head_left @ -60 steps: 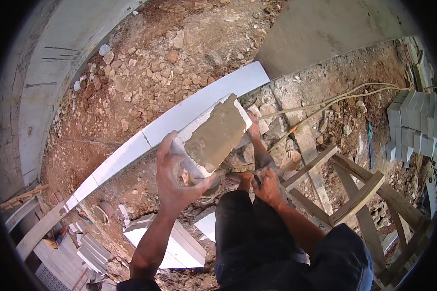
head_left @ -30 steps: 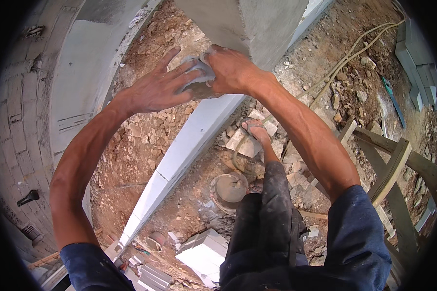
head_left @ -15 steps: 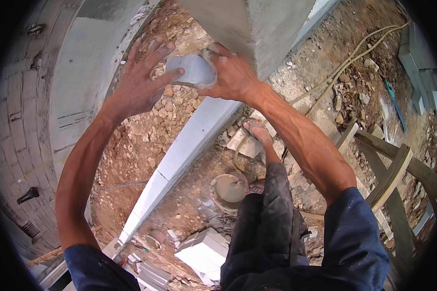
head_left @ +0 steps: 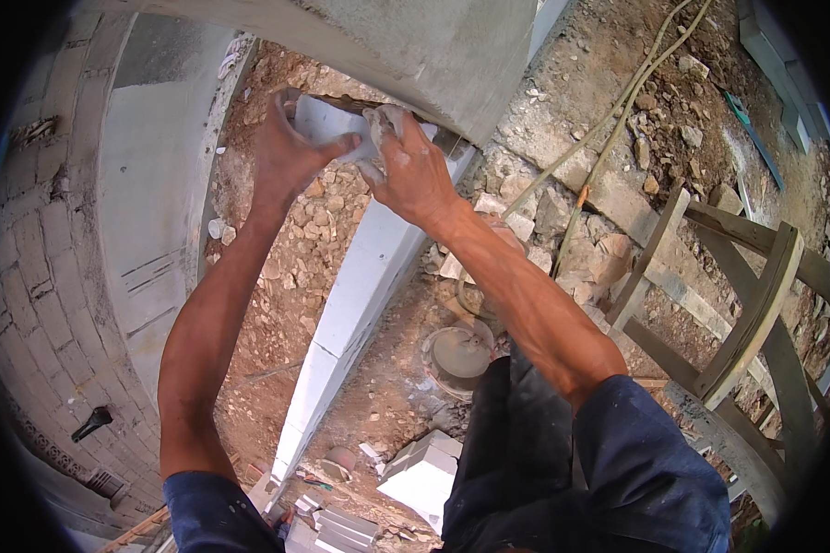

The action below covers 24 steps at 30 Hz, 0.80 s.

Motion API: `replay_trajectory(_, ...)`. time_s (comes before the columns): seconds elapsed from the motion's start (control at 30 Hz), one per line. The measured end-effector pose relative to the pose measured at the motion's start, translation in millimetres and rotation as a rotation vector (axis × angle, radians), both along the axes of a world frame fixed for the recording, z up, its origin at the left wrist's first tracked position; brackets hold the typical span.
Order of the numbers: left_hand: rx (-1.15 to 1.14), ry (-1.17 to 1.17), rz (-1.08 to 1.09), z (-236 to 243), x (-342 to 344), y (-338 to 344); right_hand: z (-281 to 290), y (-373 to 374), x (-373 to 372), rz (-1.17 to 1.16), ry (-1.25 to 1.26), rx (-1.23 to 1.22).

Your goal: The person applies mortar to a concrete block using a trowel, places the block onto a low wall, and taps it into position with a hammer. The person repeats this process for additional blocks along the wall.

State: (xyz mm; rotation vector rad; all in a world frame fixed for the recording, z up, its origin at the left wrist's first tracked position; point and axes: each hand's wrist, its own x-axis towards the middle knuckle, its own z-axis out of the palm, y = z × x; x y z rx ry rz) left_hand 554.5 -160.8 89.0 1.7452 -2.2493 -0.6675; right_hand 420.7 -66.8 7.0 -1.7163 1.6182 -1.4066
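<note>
A cut piece of pale grey-white building block (head_left: 327, 122) lies between my two hands, close beside the lower edge of a grey concrete column (head_left: 452, 64). My left hand (head_left: 286, 161) is closed round the block's left end, its thumb on the near face. Curled over the right part is my right hand (head_left: 413, 175), its fingertips dusty white. Beneath and nearer to me runs a narrow wall of white blocks (head_left: 364, 267), its top end under my right hand. My hands and the column hide part of the block's far side.
Rubble covers the ground on both sides of the narrow wall. A bucket of grey mix (head_left: 459, 358) stands by my legs, with stacked white blocks (head_left: 424, 475) nearer. A wooden trestle (head_left: 752, 318) and a yellowish hose (head_left: 618, 115) are right; a block wall (head_left: 41, 276) rises left.
My left hand, spread beside the block before, has closed round its left end. The block has moved a little left and up in view, and now lies alongside the column; the view has shifted too.
</note>
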Motion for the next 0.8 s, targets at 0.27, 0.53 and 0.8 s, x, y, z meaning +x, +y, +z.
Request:
replay_trajectory(0.27,-0.012,-0.141,0.044,-54,-17,8,-25,232,-21,0.03,-0.157,0.759)
replay_trajectory(0.53,-0.009,-0.075,0.047,-98,-38,4,-52,333,2,0.137,-0.068,0.919)
replay_trajectory(0.8,-0.019,-0.097,0.026,-160,-51,13,-40,316,2,0.169,-0.055,1.081)
